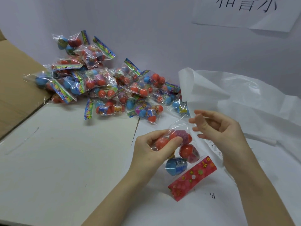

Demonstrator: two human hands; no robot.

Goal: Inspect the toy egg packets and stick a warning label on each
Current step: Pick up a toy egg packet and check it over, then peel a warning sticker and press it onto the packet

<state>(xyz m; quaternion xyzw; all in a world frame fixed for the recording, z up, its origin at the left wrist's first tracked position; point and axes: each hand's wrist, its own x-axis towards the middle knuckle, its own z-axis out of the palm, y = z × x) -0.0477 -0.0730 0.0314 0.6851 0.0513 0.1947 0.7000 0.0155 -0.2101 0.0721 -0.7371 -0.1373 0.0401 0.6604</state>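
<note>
My left hand (151,149) grips a clear toy egg packet (182,154) near its upper end, thumb and fingers curled round a red egg inside. The packet holds red eggs and a blue egg, and its red flowered header card (193,178) points toward me. My right hand (218,132) hovers just right of the packet with fingers loosely curled and spread, holding nothing that I can make out. A sheet with small printed warning labels (216,148) lies partly hidden under my right hand. A large pile of several more egg packets (104,82) lies at the back left.
An open cardboard box flap (17,88) stands at the left, touching the pile. Crumpled white plastic sheeting (236,95) covers the table at the right. A white paper with black characters (244,10) hangs on the wall. The white table (65,160) stretches in front.
</note>
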